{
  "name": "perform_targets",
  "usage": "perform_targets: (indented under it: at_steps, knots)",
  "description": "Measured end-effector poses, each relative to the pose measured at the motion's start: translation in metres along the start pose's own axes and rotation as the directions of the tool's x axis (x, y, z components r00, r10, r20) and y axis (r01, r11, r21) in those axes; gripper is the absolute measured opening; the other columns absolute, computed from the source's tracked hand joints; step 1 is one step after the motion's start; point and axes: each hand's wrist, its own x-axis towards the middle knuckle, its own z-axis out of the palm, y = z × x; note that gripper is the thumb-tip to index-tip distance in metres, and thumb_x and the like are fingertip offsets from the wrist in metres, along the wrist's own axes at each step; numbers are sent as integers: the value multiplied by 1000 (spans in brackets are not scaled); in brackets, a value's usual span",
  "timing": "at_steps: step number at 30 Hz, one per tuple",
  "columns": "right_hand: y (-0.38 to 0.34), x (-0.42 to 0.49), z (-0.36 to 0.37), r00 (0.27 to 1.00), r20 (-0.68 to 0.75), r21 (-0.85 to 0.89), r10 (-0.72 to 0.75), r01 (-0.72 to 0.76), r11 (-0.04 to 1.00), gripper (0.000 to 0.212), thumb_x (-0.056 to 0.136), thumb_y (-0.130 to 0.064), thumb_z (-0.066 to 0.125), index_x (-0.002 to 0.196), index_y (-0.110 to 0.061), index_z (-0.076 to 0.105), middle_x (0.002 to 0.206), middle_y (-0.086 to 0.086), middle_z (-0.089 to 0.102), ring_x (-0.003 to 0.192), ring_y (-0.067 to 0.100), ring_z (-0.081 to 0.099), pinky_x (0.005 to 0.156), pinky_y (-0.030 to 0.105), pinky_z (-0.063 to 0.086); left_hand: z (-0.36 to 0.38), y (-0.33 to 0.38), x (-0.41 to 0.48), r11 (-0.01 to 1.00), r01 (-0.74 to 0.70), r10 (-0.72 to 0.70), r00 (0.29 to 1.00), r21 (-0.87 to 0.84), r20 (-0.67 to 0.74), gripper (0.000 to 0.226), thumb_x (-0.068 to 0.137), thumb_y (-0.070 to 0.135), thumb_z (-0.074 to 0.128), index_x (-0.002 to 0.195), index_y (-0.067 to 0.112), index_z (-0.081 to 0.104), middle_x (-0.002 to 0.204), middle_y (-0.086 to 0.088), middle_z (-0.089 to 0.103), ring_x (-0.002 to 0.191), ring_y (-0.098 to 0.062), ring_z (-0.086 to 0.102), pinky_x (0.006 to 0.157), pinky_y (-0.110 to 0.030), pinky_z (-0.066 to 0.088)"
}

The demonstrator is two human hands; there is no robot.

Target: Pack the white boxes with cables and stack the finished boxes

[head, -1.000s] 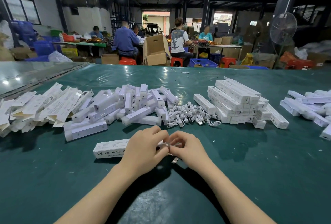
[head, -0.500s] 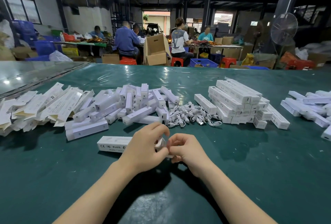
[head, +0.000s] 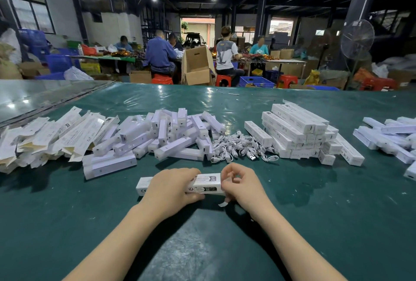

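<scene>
A long white box [head: 206,184] with printed labels lies lengthwise on the green table [head: 315,224] just in front of me. My left hand [head: 171,188] grips its middle from above. My right hand [head: 242,185] has curled fingers at the box's right end and pinches the end flap there. A loose heap of white cables [head: 240,145] lies behind the box. Beyond it to the right stands a stack of closed white boxes [head: 299,132].
A jumble of white inner boxes [head: 171,136] sits behind my left hand, with flat unfolded cartons [head: 51,136] at far left. More white boxes [head: 391,139] lie at the right edge. People sit at a work table [head: 162,55] far behind.
The box has slid to the right under my left hand, so its printed right end now shows. My right hand has moved from the middle to that right end.
</scene>
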Motion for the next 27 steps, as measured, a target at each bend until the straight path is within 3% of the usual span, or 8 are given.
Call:
perform_targets:
  at_steps: [2,5,9,21,27]
  knots:
    - [-1,2,-2,1000,-1,310,28,-26,951,26,75,14,54,70,-12,54,64,11,45,39,11,44,40,21,41,0,5,2,999,-1,-1,999,-39,-49,32,78,48,61,103,29,56,98,11,63,94,-12,56,70,-27,38]
    - [-2,3,-7,996,85,647,37,-84,758,15,74,0,62,76,-9,50,55,0,50,45,9,46,40,20,42,-1,11,2,997,2,-10,996,-82,-91,30,78,46,63,101,28,56,98,10,64,93,-13,56,65,-26,33]
    - [1,3,-5,993,98,586,61,-107,803,25,85,11,48,71,-10,48,56,-2,55,48,10,49,41,18,42,-1,13,1,996,-2,-4,998,-90,-64,29,78,46,62,100,28,56,96,10,64,91,-13,56,66,-26,35]
    - [-3,5,-4,991,78,762,105,-127,635,25,84,10,47,69,-9,45,56,3,55,46,11,48,39,19,43,-3,12,1,984,34,-45,997,-172,-65,37,76,46,67,108,32,58,101,12,66,95,-12,57,70,-25,38]
    - [2,3,-1,998,20,543,52,-54,838,33,84,11,51,59,-9,43,50,3,49,38,8,41,39,17,37,-2,15,0,991,28,-32,999,-128,-26,30,76,44,67,101,29,58,96,11,64,91,-12,57,70,-27,40]
